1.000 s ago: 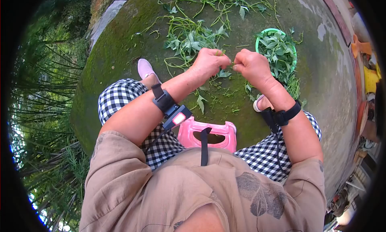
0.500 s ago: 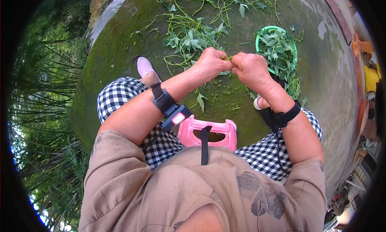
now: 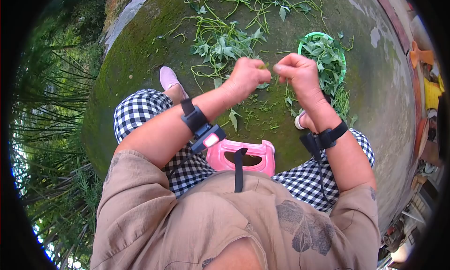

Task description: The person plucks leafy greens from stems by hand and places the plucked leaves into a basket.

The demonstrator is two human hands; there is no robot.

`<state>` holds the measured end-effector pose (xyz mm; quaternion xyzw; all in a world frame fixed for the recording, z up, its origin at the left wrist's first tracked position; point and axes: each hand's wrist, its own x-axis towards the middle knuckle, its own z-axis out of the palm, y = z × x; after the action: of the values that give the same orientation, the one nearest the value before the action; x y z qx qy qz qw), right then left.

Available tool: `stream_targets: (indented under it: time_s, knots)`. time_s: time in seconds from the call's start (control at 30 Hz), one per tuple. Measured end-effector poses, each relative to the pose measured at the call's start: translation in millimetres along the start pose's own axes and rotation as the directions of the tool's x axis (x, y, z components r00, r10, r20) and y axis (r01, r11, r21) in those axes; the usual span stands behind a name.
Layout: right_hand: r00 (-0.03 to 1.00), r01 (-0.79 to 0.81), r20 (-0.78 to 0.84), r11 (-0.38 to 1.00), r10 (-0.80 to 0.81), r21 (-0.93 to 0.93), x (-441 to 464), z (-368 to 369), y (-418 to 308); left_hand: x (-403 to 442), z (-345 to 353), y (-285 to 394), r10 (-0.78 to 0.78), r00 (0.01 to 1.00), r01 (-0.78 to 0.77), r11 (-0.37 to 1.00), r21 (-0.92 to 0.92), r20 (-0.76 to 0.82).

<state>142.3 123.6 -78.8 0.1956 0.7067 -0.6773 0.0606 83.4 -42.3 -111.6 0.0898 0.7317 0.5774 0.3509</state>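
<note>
My left hand (image 3: pixel 249 78) is closed, with a short bit of green stem (image 3: pixel 266 66) showing at its fingertips. Beside it, a small gap apart, my right hand (image 3: pixel 300 75) pinches a thin green strand between thumb and forefinger. Leaves hang just below the right hand, but whether they belong to that strand I cannot tell. Beyond the left hand lies a heap of leafy vines (image 3: pixel 225 47) with long green stems. A green-rimmed basket (image 3: pixel 344 59) full of picked leaves (image 3: pixel 323 57) stands beyond the right hand.
More vines (image 3: pixel 267 0) spread across the mossy concrete ground farther out. Green scraps (image 3: pixel 258 110) litter the ground between my feet. A pink plastic stool (image 3: pixel 240 162) shows between my checked trouser legs. Orange and yellow objects (image 3: pixel 432 93) line the right side.
My hands, almost touching before, have drawn apart a little. The right hand has turned, and its pinching fingers show more plainly. Vines and basket stay as they were.
</note>
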Motion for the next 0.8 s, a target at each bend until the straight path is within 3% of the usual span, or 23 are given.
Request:
stream_targets:
  time_s: [0.03,0.2,0.23,0.3,0.4,0.47,0.53,0.57,0.6,0.7,0.8]
  knots:
    - [1.0,0.004,-0.018,1.0,-0.003,0.015,6.5,-8.0,-2.2,-3.6,4.4,-2.2,0.1,0.995,-0.097,0.989,0.113,-0.024]
    - [0.989,-0.037,-0.142,0.997,0.045,0.063,25.4,-48.8,-9.4,-0.8,7.7,-21.8,-0.144,0.989,0.142,0.988,-0.055,-0.026]
    - [0.981,-0.022,-0.191,0.999,0.03,0.047,27.7,-58.4,-10.5,-0.8,2.7,-17.0,-0.247,0.969,0.247,0.969,0.029,-0.022]
    - [0.947,0.024,-0.321,0.999,-0.013,0.032,29.6,-80.3,-17.6,6.3,-4.5,-33.7,-0.313,0.949,0.305,0.937,0.168,0.025]
    - [0.872,-0.016,-0.489,0.995,-0.034,-0.098,35.7,-126.1,-13.8,-5.9,-1.1,-26.8,-0.348,0.932,0.338,0.935,0.103,0.098]
    - [0.824,-0.066,-0.565,0.986,-0.032,-0.151,38.1,-152.7,-0.3,-5.3,-3.1,-18.6,-0.462,0.857,0.491,0.867,-0.087,0.23]
    - [0.725,-0.175,-0.654,0.861,-0.215,-0.477,47.7,-177.5,27.9,1.1,-10.6,-23.5,-0.487,0.76,0.617,0.748,-0.243,0.431]
    - [0.68,-0.24,-0.661,0.754,-0.318,-0.611,51.8,-179.8,36.8,1.6,-12.6,-24.0,-0.465,0.769,0.614,0.73,-0.301,0.439]
    - [0.669,-0.262,-0.638,0.682,-0.382,-0.683,48.5,-170.7,34.0,2.9,-12.3,-23.3,-0.441,0.779,0.606,0.71,-0.359,0.445]
    - [0.915,-0.054,-0.359,0.826,-0.185,-0.561,41.0,-122.0,27.0,6.0,-15.3,-19.8,-0.367,0.812,0.574,0.643,-0.507,0.454]
    - [0.997,-0.069,-0.001,0.913,0.074,-0.403,18.0,-43.0,14.1,9.7,-14.3,-19.4,-0.322,0.844,0.534,0.579,-0.616,0.429]
